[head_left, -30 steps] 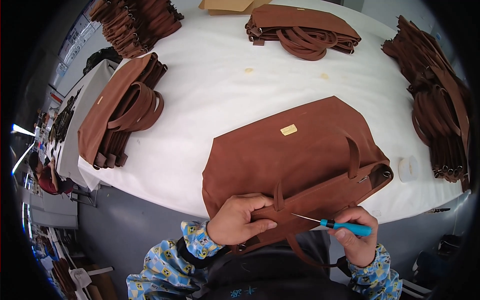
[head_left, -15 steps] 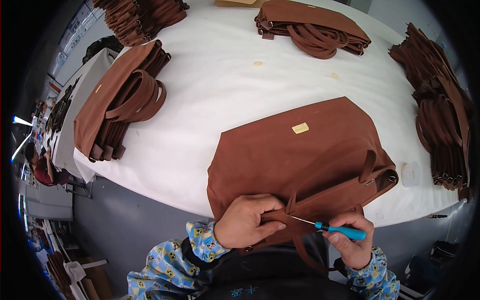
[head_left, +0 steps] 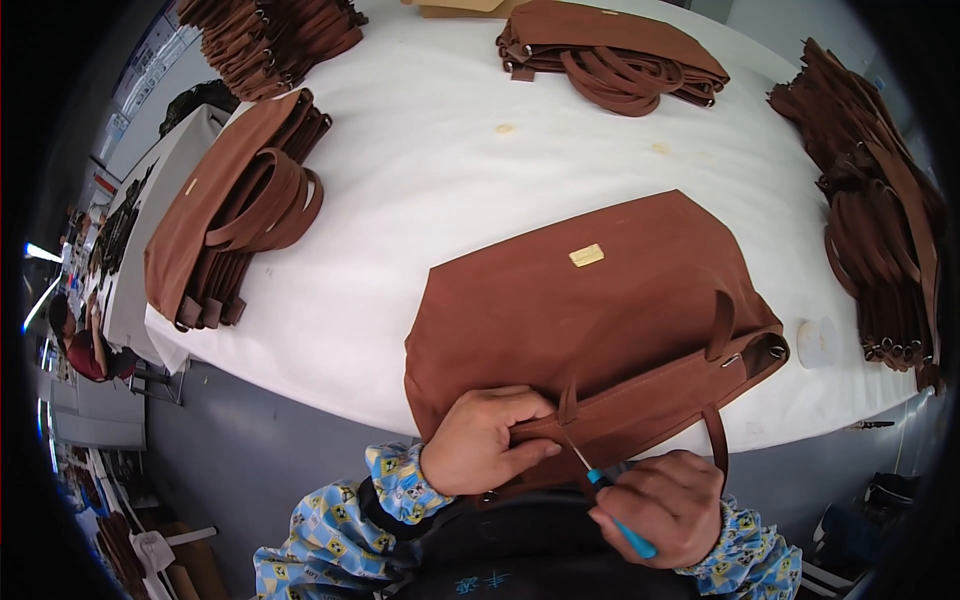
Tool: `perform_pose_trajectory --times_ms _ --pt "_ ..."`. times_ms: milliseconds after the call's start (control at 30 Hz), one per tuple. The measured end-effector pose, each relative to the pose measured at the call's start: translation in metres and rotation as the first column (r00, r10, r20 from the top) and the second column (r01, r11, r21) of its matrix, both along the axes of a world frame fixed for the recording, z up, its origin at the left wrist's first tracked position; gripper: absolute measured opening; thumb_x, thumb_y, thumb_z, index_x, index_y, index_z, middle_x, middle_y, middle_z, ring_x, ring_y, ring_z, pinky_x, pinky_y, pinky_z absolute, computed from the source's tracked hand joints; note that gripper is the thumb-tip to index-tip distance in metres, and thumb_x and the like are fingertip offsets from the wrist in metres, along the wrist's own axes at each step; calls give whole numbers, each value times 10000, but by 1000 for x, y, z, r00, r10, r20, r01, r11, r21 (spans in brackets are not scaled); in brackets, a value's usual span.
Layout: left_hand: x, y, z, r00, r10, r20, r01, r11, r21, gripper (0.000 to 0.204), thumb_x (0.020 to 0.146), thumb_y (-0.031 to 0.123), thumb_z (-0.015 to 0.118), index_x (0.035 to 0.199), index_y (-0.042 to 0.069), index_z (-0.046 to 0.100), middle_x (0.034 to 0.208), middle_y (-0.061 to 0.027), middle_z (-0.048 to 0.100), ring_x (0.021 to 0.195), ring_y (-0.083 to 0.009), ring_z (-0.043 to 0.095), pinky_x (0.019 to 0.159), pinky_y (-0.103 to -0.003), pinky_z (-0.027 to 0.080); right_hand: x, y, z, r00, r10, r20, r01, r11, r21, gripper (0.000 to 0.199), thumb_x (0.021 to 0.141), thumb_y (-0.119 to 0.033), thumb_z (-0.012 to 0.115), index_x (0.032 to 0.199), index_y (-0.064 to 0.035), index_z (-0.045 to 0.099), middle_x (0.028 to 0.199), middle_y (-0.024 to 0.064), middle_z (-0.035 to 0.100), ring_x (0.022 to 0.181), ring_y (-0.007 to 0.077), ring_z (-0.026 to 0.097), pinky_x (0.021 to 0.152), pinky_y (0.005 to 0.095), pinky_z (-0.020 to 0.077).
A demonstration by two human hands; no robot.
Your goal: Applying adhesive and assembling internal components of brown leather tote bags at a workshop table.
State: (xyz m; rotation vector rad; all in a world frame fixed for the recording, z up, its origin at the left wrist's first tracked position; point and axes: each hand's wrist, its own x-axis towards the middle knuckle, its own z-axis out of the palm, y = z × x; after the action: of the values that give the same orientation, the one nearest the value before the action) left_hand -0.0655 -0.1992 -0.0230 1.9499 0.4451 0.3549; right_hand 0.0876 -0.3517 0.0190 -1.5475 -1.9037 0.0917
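Observation:
A brown handbag (head_left: 530,310) with a small gold plate (head_left: 586,255) lies on its side at the table's near edge, its opening toward me. My left hand (head_left: 480,440) pinches the bag's top edge beside the base of one handle strap (head_left: 567,400). In my right hand (head_left: 660,510) is a thin awl (head_left: 598,480) with a turquoise handle, wrapped in the fingers. Its metal shaft slants up and left to the edge by the strap base, close to my left fingertips. Whether the tip has entered the material I cannot tell.
Folded brown bags (head_left: 225,210) lie on the left of the white table (head_left: 380,180), with more bags (head_left: 620,50) at the back. Stacked brown pieces (head_left: 270,45) are far left, others (head_left: 875,230) right. A white roll (head_left: 817,343) sits beside the handbag. A person (head_left: 85,340) sits far left.
My right hand has moved left and down and turned, so the awl now points more steeply upward. The strap lies lower. My left hand keeps its hold on the edge.

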Motion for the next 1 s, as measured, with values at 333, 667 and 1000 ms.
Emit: perform_pose_trajectory --times_ms 333,667,1000 --pt "-6 -1 1 999 19 -44 -16 997 72 222 637 101 742 740 13 566 636 -88 545 531 -207 537 492 -292 403 92 -63 9 656 -471 -590 712 646 276 153 791 -110 598 802 -4 488 614 57 531 511 97 473 484 213 376" --pt "-1 -10 4 991 109 -75 -106 993 51 174 656 94 715 691 15 564 592 -29 533 552 -86 483 517 -242 375 190 -90 4 371 -900 -227 927 346 145 164 764 -96 610 701 -12 483 471 54 451 409 108 407 412 253 327" --pt "-6 -3 4 998 55 -31 -50 987 154 241 666 159 743 743 11 569 638 -98 563 540 -232 557 494 -299 419 216 -93 -28 465 -875 -134 884 451 122 169 780 -110 599 707 -33 467 548 99 449 496 144 419 477 303 353"
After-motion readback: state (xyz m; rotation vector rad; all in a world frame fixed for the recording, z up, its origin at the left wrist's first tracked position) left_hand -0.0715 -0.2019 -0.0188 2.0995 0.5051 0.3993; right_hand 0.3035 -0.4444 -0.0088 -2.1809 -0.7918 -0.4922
